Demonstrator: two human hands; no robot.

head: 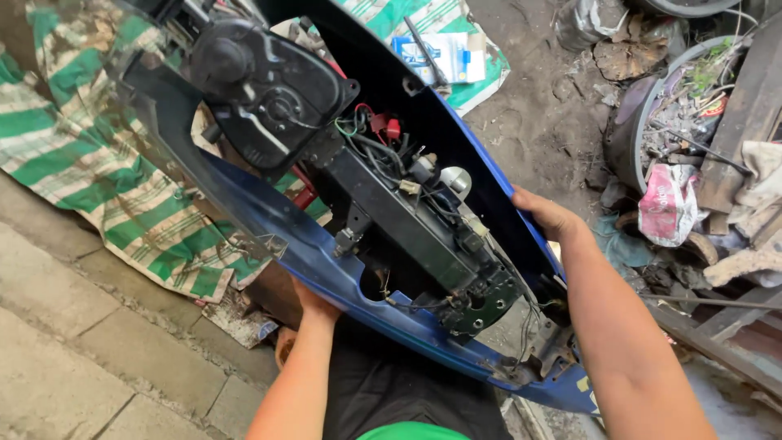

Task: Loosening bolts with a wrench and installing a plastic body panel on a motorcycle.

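Bare dirt ground (538, 130) and grey paving slabs (73, 342) are lying under a cluttered outdoor work spot, with a green-and-white striped tarp (98, 179) spreading across the left and a heap of scrap and old wheel rims (652, 122) piling up on the right. A small white-and-blue box (444, 55) is resting on the tarp near the top. In the middle, a blue scooter body panel (326, 261) is being held up off the ground, its inner side facing the camera, showing a black frame with wiring (391, 163), red connectors (387, 126) and a round black housing (261, 90) at the far end. The left hand (314, 303) is gripping the panel's lower blue edge from beneath; its fingers are hidden behind the plastic, so the grip is probably closed around the rim, though that cannot be seen for sure. The right hand (547, 216) is pressing on the panel's upper blue edge, fingers curling over the rim in a partly closed grip, touching the plastic directly. Both forearms are reaching up from the bottom of the view.
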